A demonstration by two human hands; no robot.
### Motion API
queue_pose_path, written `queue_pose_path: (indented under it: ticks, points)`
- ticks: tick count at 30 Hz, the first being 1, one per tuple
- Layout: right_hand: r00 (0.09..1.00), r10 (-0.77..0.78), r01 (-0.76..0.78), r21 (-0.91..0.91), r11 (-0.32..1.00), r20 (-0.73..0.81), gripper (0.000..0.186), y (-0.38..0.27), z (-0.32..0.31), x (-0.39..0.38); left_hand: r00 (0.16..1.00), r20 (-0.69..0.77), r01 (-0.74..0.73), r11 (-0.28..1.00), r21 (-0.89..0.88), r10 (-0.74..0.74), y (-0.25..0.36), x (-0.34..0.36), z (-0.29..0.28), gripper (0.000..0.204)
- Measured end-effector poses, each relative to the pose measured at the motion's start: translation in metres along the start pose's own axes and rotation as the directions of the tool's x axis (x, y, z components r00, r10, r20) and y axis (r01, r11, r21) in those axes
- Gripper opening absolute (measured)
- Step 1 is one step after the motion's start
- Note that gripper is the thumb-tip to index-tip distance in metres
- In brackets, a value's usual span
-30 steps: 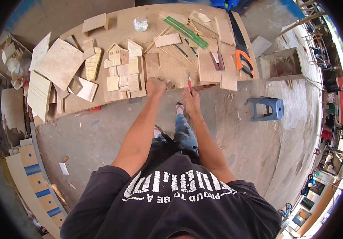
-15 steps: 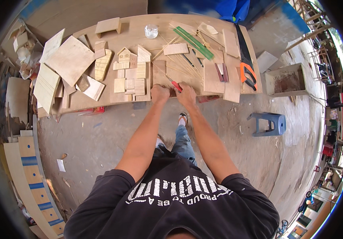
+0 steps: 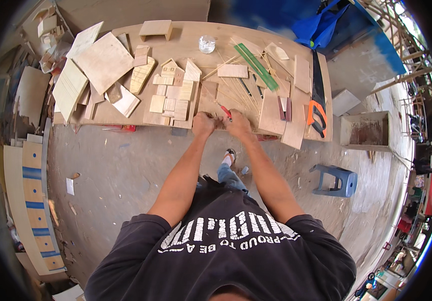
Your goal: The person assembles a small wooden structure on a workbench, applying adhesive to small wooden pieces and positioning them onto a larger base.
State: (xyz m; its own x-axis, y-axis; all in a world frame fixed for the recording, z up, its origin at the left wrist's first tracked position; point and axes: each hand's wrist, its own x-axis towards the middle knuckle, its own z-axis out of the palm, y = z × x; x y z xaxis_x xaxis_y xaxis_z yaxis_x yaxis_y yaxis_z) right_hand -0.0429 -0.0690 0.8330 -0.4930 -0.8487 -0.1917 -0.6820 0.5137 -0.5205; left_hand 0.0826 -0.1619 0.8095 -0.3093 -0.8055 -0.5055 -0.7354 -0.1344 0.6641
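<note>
At the workbench's near edge, my right hand (image 3: 238, 123) is closed around a red-handled knife (image 3: 225, 111), its thin blade slanting away to the upper left. Close beside it, my left hand (image 3: 204, 123) is also closed, with its fingers near the right hand's. Whatever small piece lies between the fingers is too hidden to make out. Just left of my hands, flat wooden pieces form a small house-like assembly (image 3: 171, 95). Beyond my hands, thin wooden sticks (image 3: 231, 95) lie scattered, with a green ruler (image 3: 256, 66) across the far ones.
An orange-handled saw (image 3: 318, 108) lies at the bench's right end. Stacked boards (image 3: 104, 62) cover the left end. A clear glass jar (image 3: 207, 44) stands toward the back. Below are a blue stool (image 3: 344, 181) and an open box (image 3: 364, 130) on the right.
My view has shifted, so the bench appears slightly farther right and lower. Both hands stay close together at the edge, and the knife remains in my right hand.
</note>
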Motion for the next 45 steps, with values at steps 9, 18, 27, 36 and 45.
queue_pose_path:
  ticks: [9, 18, 27, 36, 45]
  points:
    - [0.999, -0.038, 0.044, 0.26, 0.965, -0.028, 0.025, 0.043, 0.006, 0.021, 0.997, 0.055, -0.038, 0.973, -0.229, 0.052, 0.005, -0.01, -0.007, 0.038]
    - [0.991, -0.101, 0.117, 0.22, 0.969, -0.083, 0.024, 0.028, 0.006, 0.057, 0.986, 0.036, -0.129, 0.887, -0.444, 0.162, -0.033, -0.045, -0.011, 0.037]
    - [0.92, 0.08, 0.162, 0.56, 0.813, -0.383, 0.033, 0.068, -0.012, -0.039, 0.962, 0.236, -0.088, 0.975, -0.204, 0.137, -0.188, -0.113, 0.008, 0.027]
    - [0.771, 0.574, -0.384, 0.516, 0.765, -0.277, 0.042, 0.144, 0.085, -0.289, 0.889, 0.42, -0.345, 0.873, 0.345, 0.185, -0.237, -0.111, 0.033, 0.02]
    - [0.724, 0.67, -0.47, 0.593, 0.654, -0.165, 0.035, 0.161, 0.154, -0.394, 0.903, 0.424, -0.307, 0.782, 0.542, 0.061, -0.211, -0.081, 0.057, 0.026]
